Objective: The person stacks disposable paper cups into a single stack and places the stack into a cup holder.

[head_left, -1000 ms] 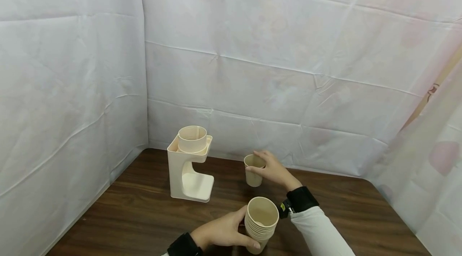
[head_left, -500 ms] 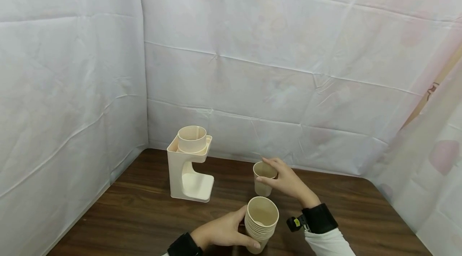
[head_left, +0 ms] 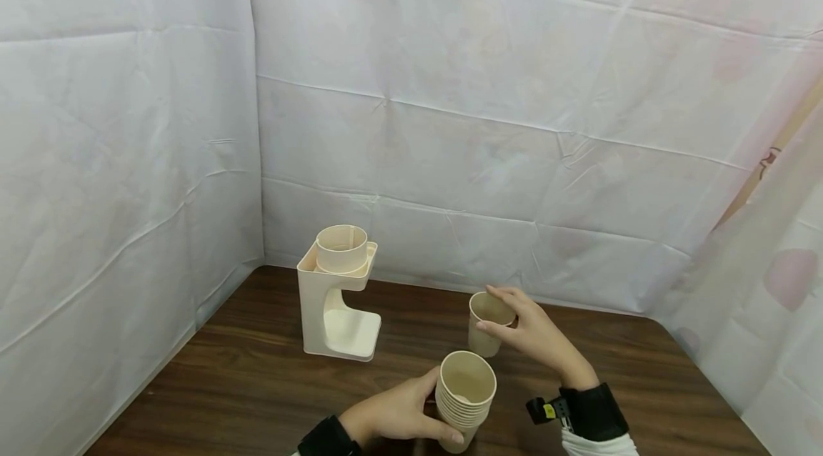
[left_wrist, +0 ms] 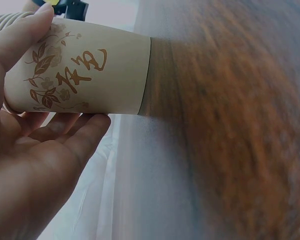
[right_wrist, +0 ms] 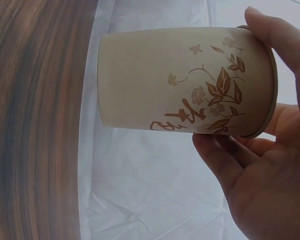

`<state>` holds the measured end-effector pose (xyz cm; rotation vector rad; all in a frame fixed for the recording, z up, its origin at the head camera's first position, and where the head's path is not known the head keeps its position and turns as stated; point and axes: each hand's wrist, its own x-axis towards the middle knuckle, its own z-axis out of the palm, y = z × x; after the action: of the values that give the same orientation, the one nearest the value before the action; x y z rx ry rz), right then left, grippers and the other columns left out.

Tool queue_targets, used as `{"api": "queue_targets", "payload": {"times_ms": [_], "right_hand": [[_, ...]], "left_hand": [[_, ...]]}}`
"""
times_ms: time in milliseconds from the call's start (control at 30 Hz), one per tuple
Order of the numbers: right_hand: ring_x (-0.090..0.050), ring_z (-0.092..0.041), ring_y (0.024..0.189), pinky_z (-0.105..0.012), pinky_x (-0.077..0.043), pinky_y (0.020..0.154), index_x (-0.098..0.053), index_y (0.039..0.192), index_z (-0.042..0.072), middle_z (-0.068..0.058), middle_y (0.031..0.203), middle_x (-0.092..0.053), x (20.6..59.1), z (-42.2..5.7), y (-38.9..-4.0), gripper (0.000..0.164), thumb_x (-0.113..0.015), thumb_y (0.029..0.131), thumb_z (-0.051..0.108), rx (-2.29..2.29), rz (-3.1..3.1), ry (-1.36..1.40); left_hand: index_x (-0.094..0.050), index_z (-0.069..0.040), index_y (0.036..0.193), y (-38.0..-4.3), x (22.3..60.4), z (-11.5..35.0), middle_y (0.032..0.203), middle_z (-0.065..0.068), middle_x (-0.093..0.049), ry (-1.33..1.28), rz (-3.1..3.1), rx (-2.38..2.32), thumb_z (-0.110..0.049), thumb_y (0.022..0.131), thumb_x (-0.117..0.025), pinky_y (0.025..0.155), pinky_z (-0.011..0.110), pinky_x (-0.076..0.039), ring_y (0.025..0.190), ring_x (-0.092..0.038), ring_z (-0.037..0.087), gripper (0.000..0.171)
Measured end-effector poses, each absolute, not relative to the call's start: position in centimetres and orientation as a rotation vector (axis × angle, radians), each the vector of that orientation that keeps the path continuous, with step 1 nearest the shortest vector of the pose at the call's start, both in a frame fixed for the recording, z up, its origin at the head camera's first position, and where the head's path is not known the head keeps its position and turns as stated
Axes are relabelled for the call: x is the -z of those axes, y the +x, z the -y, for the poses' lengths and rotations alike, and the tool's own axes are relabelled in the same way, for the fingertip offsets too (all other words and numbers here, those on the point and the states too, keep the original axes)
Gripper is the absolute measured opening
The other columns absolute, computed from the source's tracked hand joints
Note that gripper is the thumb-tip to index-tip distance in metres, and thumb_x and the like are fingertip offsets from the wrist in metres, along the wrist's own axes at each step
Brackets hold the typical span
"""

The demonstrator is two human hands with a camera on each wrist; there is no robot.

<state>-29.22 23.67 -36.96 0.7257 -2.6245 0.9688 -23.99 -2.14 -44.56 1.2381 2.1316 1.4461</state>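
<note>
My left hand (head_left: 398, 409) grips a stack of nested paper cups (head_left: 461, 412) at the table's near middle. In the left wrist view, the outermost cup (left_wrist: 125, 70) shows a brown leaf print and characters, and its base meets the table. Behind the stack and to its right, my right hand (head_left: 543, 342) holds a single paper cup (head_left: 481, 340) near its rim, mouth up. The right wrist view shows this cup (right_wrist: 140, 75) with the same print, its base lifted off the table.
A cream C-shaped stand (head_left: 313, 316) with a round holder (head_left: 342, 259) on top stands at the back left of the dark wooden table (head_left: 225, 384). White cloth (head_left: 411, 141) hangs behind and at the left.
My right hand has carried the single cup to the right and nearer, away from the stand. The left hand and the stack have stayed in place.
</note>
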Motion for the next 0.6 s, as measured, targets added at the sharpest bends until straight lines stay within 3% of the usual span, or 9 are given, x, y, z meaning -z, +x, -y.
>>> {"api": "queue_targets", "payload": {"times_ms": [133, 367, 600], "right_hand": [[-0.054, -0.017, 0.096, -0.031, -0.054, 0.069, -0.043, 0.138, 0.02, -0.005, 0.127, -0.048, 36.6, -24.1, -28.5, 0.071, -0.069, 0.079, 0.049, -0.994, 2.628, 0.736], [-0.051, -0.017, 0.084, -0.029, -0.048, 0.064, -0.044, 0.137, 0.023, 0.0, 0.125, -0.049, 34.8, -24.6, -26.7, 0.066, -0.07, 0.08, 0.045, -0.957, 2.603, 0.734], [-0.047, -0.014, 0.109, -0.033, -0.051, 0.074, -0.042, 0.139, 0.022, 0.0, 0.13, -0.047, 32.6, -25.0, -24.7, 0.063, -0.069, 0.084, 0.034, -0.896, 2.526, 0.827]], "left_hand": [[-0.028, -0.027, 0.139, -24.0, 44.5, 2.2, 0.125, -0.007, -0.054, 1.228, -2.131, -1.442, -0.035, 0.079, -0.073, 0.096, 0.03, -0.043, 0.113, -0.048, 0.006, 0.075], [-0.029, -0.026, 0.138, -24.0, 44.6, 2.1, 0.125, -0.006, -0.054, 1.229, -2.1, -1.453, -0.035, 0.08, -0.072, 0.096, 0.03, -0.043, 0.113, -0.048, 0.007, 0.073], [-0.03, -0.025, 0.137, -23.9, 44.5, 2.1, 0.125, -0.006, -0.055, 1.24, -2.106, -1.453, -0.033, 0.08, -0.073, 0.095, 0.029, -0.043, 0.111, -0.049, 0.006, 0.072]]}}
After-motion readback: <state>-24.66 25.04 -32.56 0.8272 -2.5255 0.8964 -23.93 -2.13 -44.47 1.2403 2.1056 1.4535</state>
